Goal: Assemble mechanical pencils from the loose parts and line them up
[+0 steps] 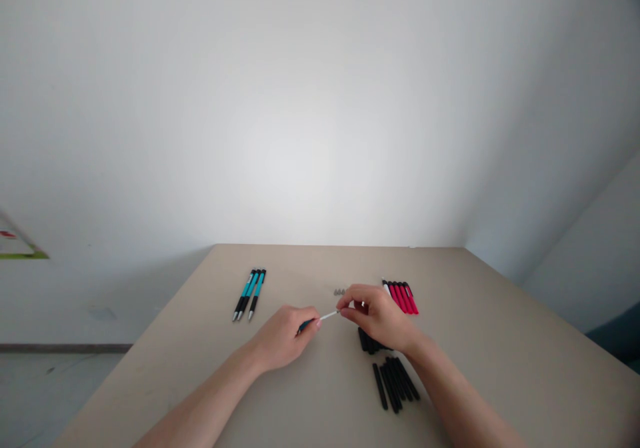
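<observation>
My left hand is closed around a dark blue pen barrel, mostly hidden by the fingers. From its end a thin white pen refill sticks out to the right. Thumb and fingertips of my right hand pinch the far end of that refill; whether a small part such as a spring is also there I cannot tell. Just behind the right fingertips lie small grey pen tips. Black pen grips lie partly hidden under the right hand.
Three teal-and-black pens lie at the left of the beige table. Several pink pen barrels, with a white refill at their left, lie behind my right hand. Several black tubes lie nearer me. A white wall stands behind the table.
</observation>
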Demonstrator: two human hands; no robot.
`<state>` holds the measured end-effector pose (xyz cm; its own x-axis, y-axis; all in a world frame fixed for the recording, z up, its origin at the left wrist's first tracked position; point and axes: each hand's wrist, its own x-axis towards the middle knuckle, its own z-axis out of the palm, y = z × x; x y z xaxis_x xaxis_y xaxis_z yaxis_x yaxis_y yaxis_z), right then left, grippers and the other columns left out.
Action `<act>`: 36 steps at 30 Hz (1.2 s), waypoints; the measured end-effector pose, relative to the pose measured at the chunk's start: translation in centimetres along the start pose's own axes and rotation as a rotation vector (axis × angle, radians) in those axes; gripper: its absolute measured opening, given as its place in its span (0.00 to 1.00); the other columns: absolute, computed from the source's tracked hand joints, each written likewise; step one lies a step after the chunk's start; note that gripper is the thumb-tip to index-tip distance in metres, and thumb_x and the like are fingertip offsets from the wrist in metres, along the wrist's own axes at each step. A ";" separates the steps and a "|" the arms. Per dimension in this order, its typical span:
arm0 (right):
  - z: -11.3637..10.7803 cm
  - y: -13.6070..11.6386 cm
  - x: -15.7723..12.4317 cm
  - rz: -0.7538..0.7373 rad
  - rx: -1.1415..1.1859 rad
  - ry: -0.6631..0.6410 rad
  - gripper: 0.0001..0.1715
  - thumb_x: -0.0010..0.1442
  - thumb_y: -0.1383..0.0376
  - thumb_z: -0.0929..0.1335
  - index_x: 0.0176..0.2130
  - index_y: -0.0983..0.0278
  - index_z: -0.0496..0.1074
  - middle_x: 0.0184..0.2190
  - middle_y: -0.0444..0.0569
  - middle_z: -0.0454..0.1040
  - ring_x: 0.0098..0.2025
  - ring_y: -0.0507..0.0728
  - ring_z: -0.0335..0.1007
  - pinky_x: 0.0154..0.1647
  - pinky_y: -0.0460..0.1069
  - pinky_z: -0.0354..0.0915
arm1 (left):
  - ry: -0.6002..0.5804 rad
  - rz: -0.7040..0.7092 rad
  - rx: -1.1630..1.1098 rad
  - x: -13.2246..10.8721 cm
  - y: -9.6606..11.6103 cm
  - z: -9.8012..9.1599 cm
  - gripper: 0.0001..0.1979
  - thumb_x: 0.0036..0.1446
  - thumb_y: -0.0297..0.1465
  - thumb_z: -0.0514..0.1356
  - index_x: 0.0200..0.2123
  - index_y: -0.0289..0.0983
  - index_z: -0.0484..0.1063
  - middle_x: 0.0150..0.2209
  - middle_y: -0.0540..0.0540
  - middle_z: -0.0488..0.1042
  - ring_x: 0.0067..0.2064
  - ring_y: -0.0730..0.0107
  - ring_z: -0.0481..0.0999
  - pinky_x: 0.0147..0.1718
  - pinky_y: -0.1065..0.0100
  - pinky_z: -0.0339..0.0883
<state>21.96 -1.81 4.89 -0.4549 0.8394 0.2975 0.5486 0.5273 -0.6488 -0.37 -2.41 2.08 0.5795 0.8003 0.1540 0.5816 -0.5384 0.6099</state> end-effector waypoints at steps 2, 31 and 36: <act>0.4 0.1 0.0 -0.025 -0.013 0.005 0.05 0.57 0.67 0.68 0.33 0.63 0.75 0.25 0.44 0.70 0.25 0.49 0.59 0.27 0.44 0.55 | 0.006 0.012 0.009 0.0 0.0 0.1 0.16 0.65 0.36 0.47 0.29 0.36 0.69 0.20 0.54 0.62 0.22 0.76 0.59 0.24 0.73 0.48; -3.3 -0.2 -1.7 0.437 -0.247 -0.593 0.10 0.38 0.67 0.72 0.27 0.63 0.73 0.20 0.38 0.68 0.21 0.49 0.60 0.17 0.42 0.48 | 0.037 0.081 -0.011 0.1 0.3 -0.1 0.16 0.66 0.35 0.47 0.30 0.36 0.68 0.21 0.55 0.59 0.24 0.76 0.59 0.25 0.74 0.50; -2.6 -1.1 -1.7 0.397 -0.371 -0.625 0.14 0.37 0.67 0.73 0.30 0.62 0.74 0.24 0.40 0.72 0.23 0.50 0.62 0.19 0.43 0.49 | 0.039 0.081 -0.003 0.1 0.3 0.0 0.16 0.66 0.35 0.46 0.31 0.36 0.69 0.21 0.54 0.62 0.24 0.76 0.61 0.25 0.73 0.50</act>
<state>23.95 -3.49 6.90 -0.4248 0.8019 -0.4201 0.8966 0.3086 -0.3176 -0.21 -2.49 2.28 0.6020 0.7639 0.2325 0.5323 -0.6010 0.5962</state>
